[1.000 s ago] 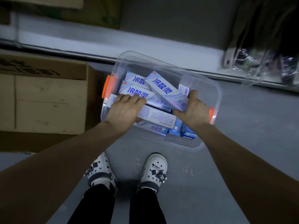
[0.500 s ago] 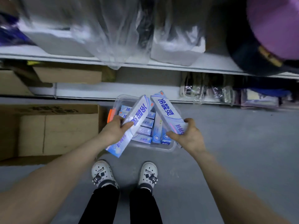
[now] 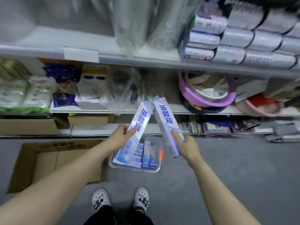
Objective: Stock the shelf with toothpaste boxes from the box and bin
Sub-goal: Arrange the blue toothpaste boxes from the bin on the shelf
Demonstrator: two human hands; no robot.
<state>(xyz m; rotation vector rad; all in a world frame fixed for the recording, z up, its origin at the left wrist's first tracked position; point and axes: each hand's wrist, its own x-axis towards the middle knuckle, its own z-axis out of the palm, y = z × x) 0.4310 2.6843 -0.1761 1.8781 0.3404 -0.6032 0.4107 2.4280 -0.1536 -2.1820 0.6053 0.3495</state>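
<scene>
Left grip: fingers and thumb curl round the lower half of the first toothpaste box, held above the bin with its top leaning right.
Right grip: thumb pressed on the face and fingers wrapped behind the second toothpaste box, its top leaning left.
Box tops: close together in front of the shelf; whether they touch cannot be told.
Bin: clear plastic with an orange latch on its right side, on the grey floor below both hands; spare toothpaste boxes stand on end inside.
Cardboard box: open, just left of the bin.
Shelving: white tiers crowded with wrapped goods; a pink basin sits at right.
</scene>
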